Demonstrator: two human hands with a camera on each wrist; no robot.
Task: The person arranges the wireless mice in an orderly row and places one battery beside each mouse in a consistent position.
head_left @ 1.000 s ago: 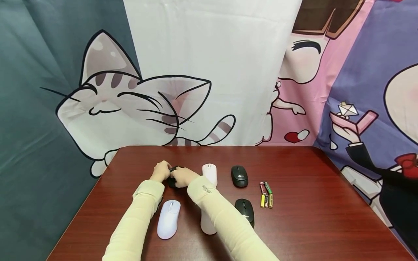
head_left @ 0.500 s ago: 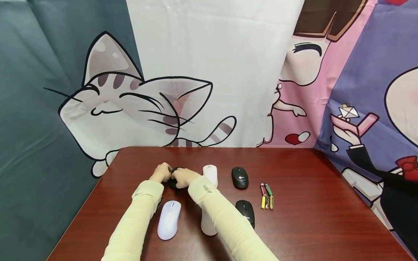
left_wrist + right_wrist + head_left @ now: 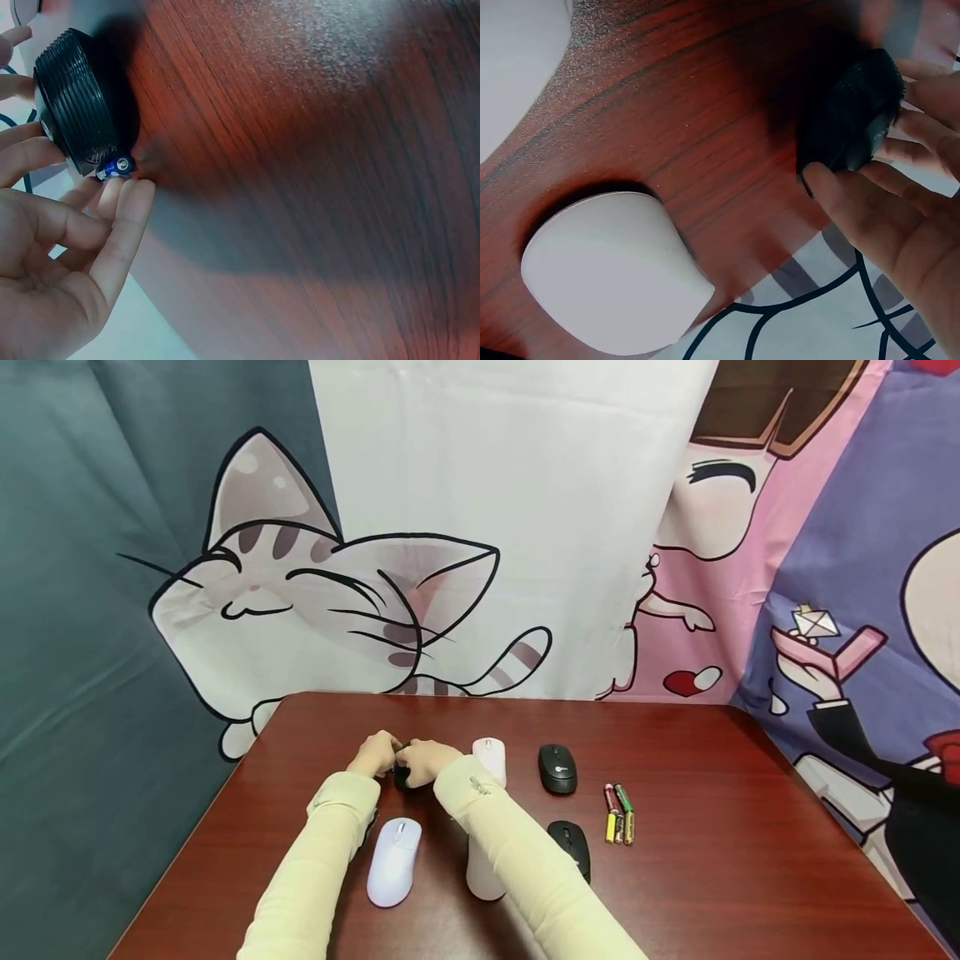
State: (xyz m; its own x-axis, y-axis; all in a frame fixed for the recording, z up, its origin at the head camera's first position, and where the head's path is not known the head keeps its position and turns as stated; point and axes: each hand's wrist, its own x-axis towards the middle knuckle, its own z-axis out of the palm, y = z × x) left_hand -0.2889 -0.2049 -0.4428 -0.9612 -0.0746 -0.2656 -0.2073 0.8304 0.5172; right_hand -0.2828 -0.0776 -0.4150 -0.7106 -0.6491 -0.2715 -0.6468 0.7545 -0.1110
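Note:
Both hands work on a black computer mouse near the far left of the table. The right hand grips it, thumb on one side and fingers on the other; in the right wrist view the mouse is tilted. On the mouse's left is the left hand. Its thumb and fingertips pinch a small blue battery at the edge of the mouse, one round end showing in the left wrist view. The ribbed side of the mouse faces that camera.
A lavender mouse lies near the left forearm. One white mouse stands behind the right sleeve, another white mouse partly under it. Farther right are black mice and several batteries. A printed cloth hangs behind the table.
The head view has shifted slightly, so the scene sits a little farther right. Both hands stay at the black mouse, with only small finger movements.

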